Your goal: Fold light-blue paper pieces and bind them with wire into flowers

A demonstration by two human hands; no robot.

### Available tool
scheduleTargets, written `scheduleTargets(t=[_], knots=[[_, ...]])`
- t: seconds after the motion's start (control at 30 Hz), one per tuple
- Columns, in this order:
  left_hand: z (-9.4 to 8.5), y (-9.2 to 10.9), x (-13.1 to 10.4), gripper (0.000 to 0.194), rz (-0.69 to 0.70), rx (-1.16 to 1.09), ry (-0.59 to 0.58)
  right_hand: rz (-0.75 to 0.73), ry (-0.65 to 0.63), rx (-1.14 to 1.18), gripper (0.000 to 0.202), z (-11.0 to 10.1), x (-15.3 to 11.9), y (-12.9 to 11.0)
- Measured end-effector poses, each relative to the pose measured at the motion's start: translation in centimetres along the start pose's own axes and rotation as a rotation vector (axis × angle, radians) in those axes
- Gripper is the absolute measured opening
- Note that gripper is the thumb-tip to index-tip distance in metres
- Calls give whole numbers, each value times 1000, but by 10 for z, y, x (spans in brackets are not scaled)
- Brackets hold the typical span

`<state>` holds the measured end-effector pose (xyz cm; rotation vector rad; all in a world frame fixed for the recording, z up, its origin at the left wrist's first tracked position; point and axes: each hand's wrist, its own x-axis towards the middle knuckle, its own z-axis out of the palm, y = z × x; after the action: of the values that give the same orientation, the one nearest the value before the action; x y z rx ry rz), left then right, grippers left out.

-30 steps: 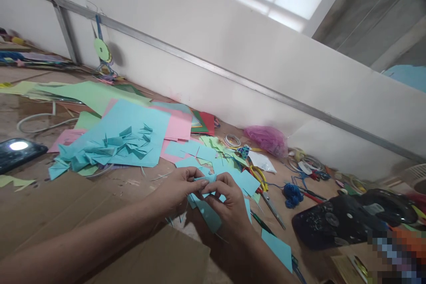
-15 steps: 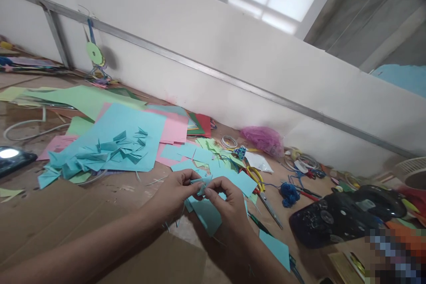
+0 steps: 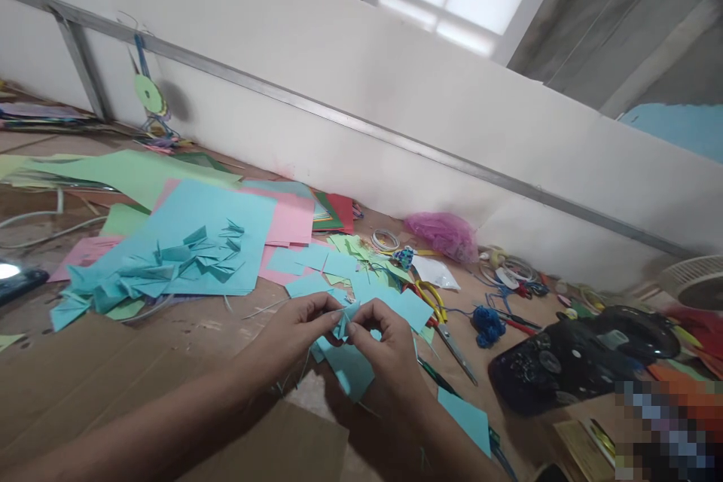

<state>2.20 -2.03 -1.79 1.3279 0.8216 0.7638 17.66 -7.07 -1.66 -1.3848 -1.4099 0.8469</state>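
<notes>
A small folded piece of light-blue paper (image 3: 346,318) is pinched between both hands above the table. My left hand (image 3: 314,318) grips its left side with thumb and fingertips. On its right side, my right hand (image 3: 379,331) does the same, thumb pressed toward the fingers. The fingertips partly cover the folds. Below and around the hands lie loose light-blue paper squares (image 3: 351,370). To the left, several folded blue paper pieces (image 3: 195,252) are heaped on a large blue sheet (image 3: 226,199).
Yellow-handled scissors (image 3: 455,350) lie right of my hands, near a blue yarn ball (image 3: 489,326). A black device (image 3: 542,373) sits farther right. Behind are a pink plastic bag (image 3: 443,235) and a white wall panel (image 3: 316,143). Cardboard (image 3: 68,399) covers the front left.
The folded paper has turned slightly and stands more upright between my fingertips. Both hands stay close together. The view has shifted a little to the right.
</notes>
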Motion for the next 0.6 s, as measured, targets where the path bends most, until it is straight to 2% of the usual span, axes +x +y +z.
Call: scheduleTargets(t=[0.17,0.4,0.6], knots=[[1,1,-2,23,-41,-7,1,19,-15,23,10,0,0,1],[-1,-5,1,22,13,-11,-6,28,-26,40,10,-1,0,1],[0,-3,0,21,-4,-29,0,43,-15,47,10,0,0,1]])
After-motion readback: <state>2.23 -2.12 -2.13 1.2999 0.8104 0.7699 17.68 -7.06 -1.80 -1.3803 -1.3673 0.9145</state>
